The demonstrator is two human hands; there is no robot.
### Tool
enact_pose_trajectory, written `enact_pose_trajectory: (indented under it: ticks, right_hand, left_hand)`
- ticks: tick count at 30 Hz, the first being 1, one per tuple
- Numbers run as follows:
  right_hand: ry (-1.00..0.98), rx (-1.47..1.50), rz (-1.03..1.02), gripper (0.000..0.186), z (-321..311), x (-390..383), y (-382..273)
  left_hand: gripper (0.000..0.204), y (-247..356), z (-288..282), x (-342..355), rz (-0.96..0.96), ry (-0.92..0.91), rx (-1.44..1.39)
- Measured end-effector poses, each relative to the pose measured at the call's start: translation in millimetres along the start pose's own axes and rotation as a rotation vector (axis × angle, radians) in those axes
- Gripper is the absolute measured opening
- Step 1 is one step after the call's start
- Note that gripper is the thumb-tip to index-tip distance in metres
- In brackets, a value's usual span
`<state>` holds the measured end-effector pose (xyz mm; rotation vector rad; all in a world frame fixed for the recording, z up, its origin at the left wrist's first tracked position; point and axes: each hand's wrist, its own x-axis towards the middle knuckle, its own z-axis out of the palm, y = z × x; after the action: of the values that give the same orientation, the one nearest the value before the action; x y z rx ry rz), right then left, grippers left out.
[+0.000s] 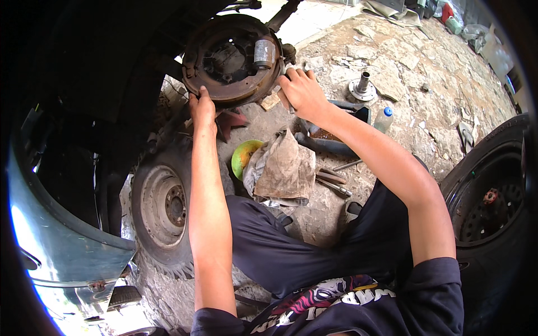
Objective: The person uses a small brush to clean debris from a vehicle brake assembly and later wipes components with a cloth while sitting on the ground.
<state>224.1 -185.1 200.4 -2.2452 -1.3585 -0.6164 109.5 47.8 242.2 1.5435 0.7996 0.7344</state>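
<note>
A rusty round brake backing plate hangs under the vehicle at the top, with a large hole in its middle. On its right side sits a grey cylindrical part. My left hand grips the plate's lower left edge, thumb on the front, the other fingers mostly hidden behind. At the right edge, my right hand is closed with its fingers curled. A thin greyish piece shows below those fingers, too small to name.
Below lie a dirty rag, a green-yellow bowl and several metal tools. A wheel hub and plastic bottle stand to the right. Wheels with tyres flank me, one at left, another at right.
</note>
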Motion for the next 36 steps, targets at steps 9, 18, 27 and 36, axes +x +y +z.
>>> enact_pose_trajectory:
  ticks: [9, 18, 27, 36]
  right_hand:
    - [-0.097, 0.041, -0.022, 0.020, 2.8, -20.6, -49.4]
    - [-0.011, -0.035, -0.043, 0.020, 4.4, -12.9, -19.8]
    - [-0.035, -0.062, -0.030, 0.020, -0.3, 0.6, -17.7]
    - [-0.153, -0.103, -0.100, 0.023, 1.8, -19.9, -43.8]
  left_hand:
    - [0.052, -15.6, -10.1, 19.7, 0.075, 0.036, 0.024]
    - [0.055, 4.3, 5.0, -6.7, 0.015, -0.021, 0.016]
    - [0.057, -4.6, -3.7, 8.5, 0.052, 0.007, 0.014]
    - [0.057, 3.1, -0.4, -6.5, -0.006, 0.035, -0.020]
